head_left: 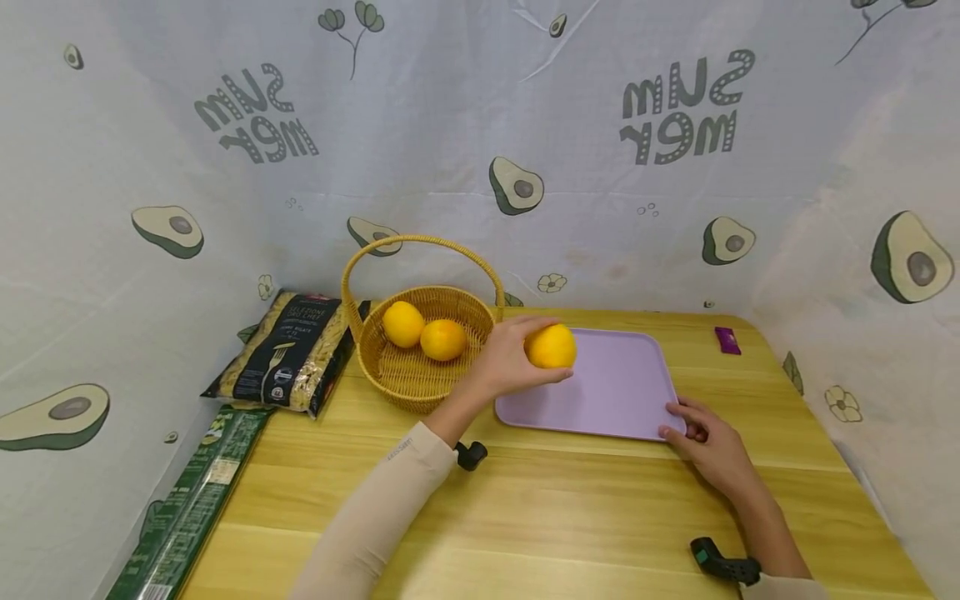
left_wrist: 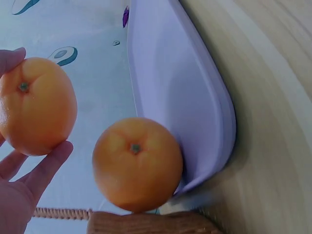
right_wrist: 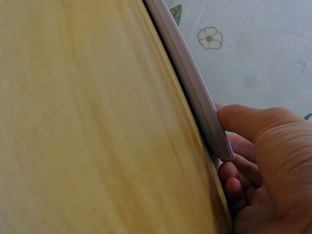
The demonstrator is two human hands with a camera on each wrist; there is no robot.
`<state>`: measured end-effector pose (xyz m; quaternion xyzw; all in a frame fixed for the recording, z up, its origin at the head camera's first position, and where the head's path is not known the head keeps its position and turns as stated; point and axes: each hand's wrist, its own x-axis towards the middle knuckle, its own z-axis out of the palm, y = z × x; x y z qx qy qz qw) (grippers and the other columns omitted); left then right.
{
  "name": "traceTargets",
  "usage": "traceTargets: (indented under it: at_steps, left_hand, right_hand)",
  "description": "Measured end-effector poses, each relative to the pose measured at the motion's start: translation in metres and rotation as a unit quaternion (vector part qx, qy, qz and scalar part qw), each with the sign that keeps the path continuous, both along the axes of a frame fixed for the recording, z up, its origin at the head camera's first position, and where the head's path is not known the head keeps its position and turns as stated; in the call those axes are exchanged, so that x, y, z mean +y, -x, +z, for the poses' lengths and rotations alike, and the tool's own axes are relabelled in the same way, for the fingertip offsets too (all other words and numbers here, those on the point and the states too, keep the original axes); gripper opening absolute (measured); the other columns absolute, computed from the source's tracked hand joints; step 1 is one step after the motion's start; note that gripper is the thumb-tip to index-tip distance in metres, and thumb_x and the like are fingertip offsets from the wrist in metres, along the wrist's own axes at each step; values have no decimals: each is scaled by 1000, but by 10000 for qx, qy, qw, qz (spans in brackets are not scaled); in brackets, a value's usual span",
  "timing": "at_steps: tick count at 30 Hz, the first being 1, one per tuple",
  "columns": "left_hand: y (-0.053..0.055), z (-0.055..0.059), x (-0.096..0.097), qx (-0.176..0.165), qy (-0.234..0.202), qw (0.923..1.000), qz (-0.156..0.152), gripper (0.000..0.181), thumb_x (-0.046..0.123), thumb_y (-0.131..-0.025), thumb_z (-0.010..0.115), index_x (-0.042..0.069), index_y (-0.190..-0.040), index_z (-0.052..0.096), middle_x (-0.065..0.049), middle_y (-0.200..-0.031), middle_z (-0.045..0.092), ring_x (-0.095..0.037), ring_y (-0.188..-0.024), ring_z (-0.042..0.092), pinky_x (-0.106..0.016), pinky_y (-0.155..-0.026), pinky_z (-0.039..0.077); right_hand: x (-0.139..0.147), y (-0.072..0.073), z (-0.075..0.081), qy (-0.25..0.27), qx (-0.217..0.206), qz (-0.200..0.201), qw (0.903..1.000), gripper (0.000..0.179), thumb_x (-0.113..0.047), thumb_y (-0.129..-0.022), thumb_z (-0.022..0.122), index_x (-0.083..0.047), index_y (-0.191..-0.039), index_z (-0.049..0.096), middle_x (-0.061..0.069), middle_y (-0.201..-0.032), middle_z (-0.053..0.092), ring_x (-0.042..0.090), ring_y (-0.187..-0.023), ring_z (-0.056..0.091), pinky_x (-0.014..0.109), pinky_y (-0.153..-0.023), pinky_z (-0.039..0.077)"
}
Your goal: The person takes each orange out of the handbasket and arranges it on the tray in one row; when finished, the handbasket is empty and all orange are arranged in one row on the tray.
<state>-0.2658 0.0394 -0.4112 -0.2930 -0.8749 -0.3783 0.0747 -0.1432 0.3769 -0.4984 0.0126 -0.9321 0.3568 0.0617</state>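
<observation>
Gripping an orange (head_left: 551, 346) between thumb and fingers, my left hand (head_left: 512, 357) holds it raised over the left part of the lilac tray (head_left: 611, 383), and the left wrist view shows it well off the tray floor. My right hand (head_left: 708, 446) pinches the tray's near right corner, thumb on the rim and the other fingers curled at the underside. I see the tray lying on the wood-grain counter (head_left: 562, 517), just beside the wicker basket (head_left: 401, 371). The left wrist camera also gives me another orange (left_wrist: 138, 164) at the tray's basket end; from head height my hand covers that spot, so I cannot tell whether this fruit rests fully on the tray. Two more oranges (head_left: 443, 340) sit side by side in the basket, toward its back, under the tall arched handle (head_left: 429, 239). Left of the basket I have a bag of pasta (head_left: 292, 350), dark label facing up, and from its lower edge a long green pack (head_left: 202, 500) runs along the counter's left side. Near the counter's far right corner lies a small purple packet (head_left: 727, 340). Behind everything hangs a pale sheet (head_left: 450, 125) printed with avocados, flowers and mirrored "summer" lettering.
</observation>
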Motion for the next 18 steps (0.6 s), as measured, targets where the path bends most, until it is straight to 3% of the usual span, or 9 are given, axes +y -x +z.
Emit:
traceTargets:
  at_steps: [8, 13, 18]
  left_hand:
    - [7, -5, 24, 69, 340, 9993, 150, 76, 55, -75, 87, 28, -142, 64, 7, -136, 69, -15, -119, 67, -32, -94, 55]
    - [9, -7, 33, -39, 536, 9983, 218, 77, 55, -75, 86, 28, -143, 63, 6, -136, 69, -15, -115, 67, -29, -84, 56]
    - [14, -16, 39, -75, 654, 9975, 252, 76, 56, -74, 86, 26, -140, 65, 6, -134, 70, -14, -111, 66, -26, -80, 54]
  right_hand:
    - [-1, -2, 0, 7, 53, -27, 10000, 53, -28, -98, 72, 5, -138, 61, 30, -149, 49, 3, -84, 42, 15, -67, 33]
    - [-1, -2, 0, 38, 55, -6, 10000, 53, -28, -98, 72, 5, -138, 61, 31, -150, 49, 3, -83, 43, 15, -67, 34]
    - [0, -2, -1, 17, 65, -8, 10000, 53, -29, -98, 72, 5, -137, 62, 31, -150, 49, 3, -84, 43, 16, -68, 34]
